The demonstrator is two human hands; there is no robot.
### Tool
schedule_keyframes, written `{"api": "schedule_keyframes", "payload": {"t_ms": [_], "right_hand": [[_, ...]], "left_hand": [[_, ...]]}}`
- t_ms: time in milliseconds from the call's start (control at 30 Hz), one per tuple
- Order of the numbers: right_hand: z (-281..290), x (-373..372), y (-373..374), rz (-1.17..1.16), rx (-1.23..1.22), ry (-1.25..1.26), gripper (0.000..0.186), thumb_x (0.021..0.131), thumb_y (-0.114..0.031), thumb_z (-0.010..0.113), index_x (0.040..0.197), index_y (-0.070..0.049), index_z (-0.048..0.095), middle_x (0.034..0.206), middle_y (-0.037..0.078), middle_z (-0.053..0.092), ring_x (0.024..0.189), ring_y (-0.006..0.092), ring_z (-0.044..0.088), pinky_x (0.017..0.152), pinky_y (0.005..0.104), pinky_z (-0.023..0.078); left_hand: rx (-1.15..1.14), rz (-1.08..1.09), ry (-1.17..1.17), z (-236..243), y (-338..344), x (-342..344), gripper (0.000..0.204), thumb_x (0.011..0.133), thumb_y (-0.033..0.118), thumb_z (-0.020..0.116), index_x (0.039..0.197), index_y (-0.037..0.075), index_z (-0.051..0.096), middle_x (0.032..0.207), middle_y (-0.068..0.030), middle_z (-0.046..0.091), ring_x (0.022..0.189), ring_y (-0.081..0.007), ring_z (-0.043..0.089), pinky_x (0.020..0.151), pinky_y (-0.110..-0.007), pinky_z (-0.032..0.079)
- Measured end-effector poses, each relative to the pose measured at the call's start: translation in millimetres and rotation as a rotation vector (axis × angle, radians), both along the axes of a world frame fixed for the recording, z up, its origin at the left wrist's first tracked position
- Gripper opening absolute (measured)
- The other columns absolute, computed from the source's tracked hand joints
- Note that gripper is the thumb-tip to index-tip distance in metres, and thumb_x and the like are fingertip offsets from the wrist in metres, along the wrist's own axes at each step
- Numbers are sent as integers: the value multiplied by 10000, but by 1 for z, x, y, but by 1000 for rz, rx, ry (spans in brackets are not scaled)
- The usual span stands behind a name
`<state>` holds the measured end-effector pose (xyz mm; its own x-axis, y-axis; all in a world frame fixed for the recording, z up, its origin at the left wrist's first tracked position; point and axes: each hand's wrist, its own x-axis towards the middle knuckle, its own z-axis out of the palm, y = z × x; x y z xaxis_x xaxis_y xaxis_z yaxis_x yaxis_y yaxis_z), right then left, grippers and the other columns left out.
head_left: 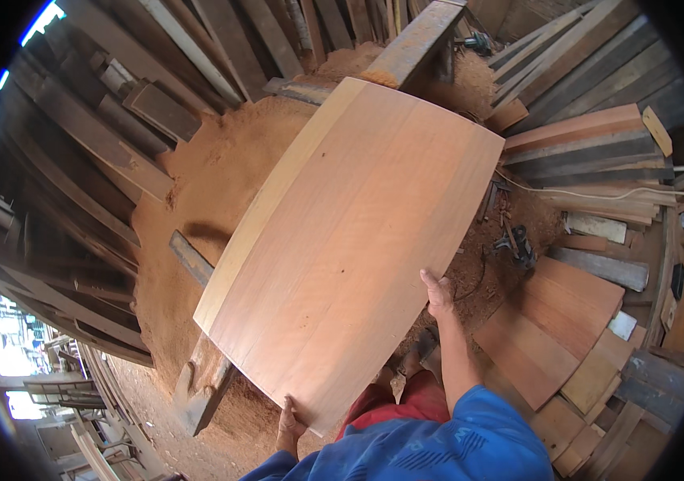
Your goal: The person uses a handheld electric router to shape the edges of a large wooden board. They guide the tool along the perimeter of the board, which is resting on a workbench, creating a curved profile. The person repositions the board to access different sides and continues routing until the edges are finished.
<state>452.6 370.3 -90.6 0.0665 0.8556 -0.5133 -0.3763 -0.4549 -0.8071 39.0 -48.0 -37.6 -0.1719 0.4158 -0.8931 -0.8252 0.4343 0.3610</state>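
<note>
A large, wide reddish-brown wooden panel (350, 240) with a paler strip along its left edge fills the middle of the view, tilted away from me. My left hand (288, 421) grips its near bottom edge. My right hand (438, 295) holds the panel's right-hand edge, thumb on top. The far end of the panel rests on a long dark machine bed (414, 40) at the top. My blue sleeves show at the bottom.
A big heap of sawdust (214, 184) covers the floor to the left. Stacked planks (582, 148) lie at the right, shorter boards (566, 337) near my right arm. Dark timbers (85, 144) lean at the left. A metal frame leg (202, 389) stands below the panel.
</note>
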Motion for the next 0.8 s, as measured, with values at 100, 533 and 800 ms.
{"api": "schedule_keyframes", "payload": {"t_ms": [100, 533, 800], "right_hand": [[21, -17, 9, -111, -66, 284, 602, 926, -223, 767, 1392, 64, 517, 1382, 163, 588, 1224, 314, 596, 1052, 493, 498], [30, -29, -88, 221, -366, 609, 713, 960, -423, 693, 1522, -86, 412, 1511, 101, 500, 1360, 331, 494, 1121, 535, 429], [76, -131, -268, 511, -855, 744, 860, 761, -317, 890, 1472, -173, 429, 1471, 104, 458, 1365, 339, 410, 1167, 588, 340]], "left_hand": [[76, -8, -31, 14, -17, 29, 657, 916, 522, 715, 1445, 185, 521, 1464, -97, 562, 1364, -319, 507, 1140, -576, 398], [84, 175, -395, 20, -47, 80, 828, 849, 309, 835, 1510, 103, 380, 1468, -188, 500, 1367, -386, 484, 1151, -610, 416], [111, 154, -406, 14, -52, 85, 803, 867, 296, 822, 1497, 53, 388, 1429, -208, 535, 1315, -381, 544, 1138, -534, 459]]}}
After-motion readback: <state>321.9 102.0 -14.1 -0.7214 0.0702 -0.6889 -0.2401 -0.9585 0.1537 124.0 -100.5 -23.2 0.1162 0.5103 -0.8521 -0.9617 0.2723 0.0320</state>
